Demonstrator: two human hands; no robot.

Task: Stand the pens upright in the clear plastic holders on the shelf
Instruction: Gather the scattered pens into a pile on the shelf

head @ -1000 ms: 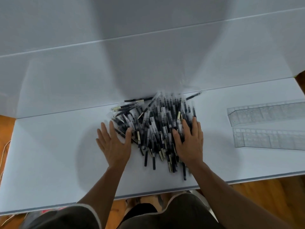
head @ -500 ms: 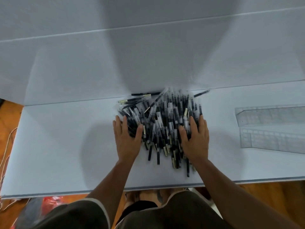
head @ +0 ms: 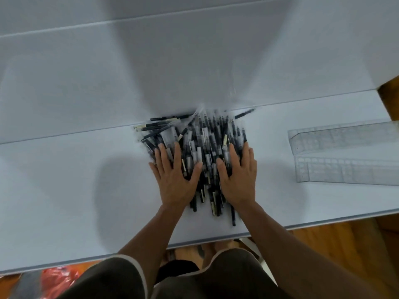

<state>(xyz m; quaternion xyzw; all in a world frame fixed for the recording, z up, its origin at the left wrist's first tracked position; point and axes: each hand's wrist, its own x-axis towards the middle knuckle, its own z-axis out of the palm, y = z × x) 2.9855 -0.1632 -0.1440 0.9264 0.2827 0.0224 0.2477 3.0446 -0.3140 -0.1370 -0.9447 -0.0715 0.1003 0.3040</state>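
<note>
Closest to me I see dark shorts point(head: 108, 279), a wooden floor point(head: 345, 231) and something red and crinkly point(head: 58, 277) under the near left corner of the shelf point(head: 64, 201). Past the near edge of this white shelf, both arms reach up to a big heap of pens point(head: 207, 145) in the middle. The left hand point(head: 176, 180) lies flat on the left side of the heap, its fingers straight and spread, gripping nothing. The right hand point(head: 238, 180) lies flat on the right side in the same way, fingers straight and pressed down on the pens. The pens are dark and clear, and all lie flat. Most point from the near edge to the back edge, and a few at the back left lie sideways. The heap reaches the back edge, where a white wall panel point(head: 108, 83) rises. Off by the right edge, well apart from the heap, two long clear holders lie side by side: the near holder point(head: 345, 172) and, just behind it, the far holder point(head: 341, 137).
</note>
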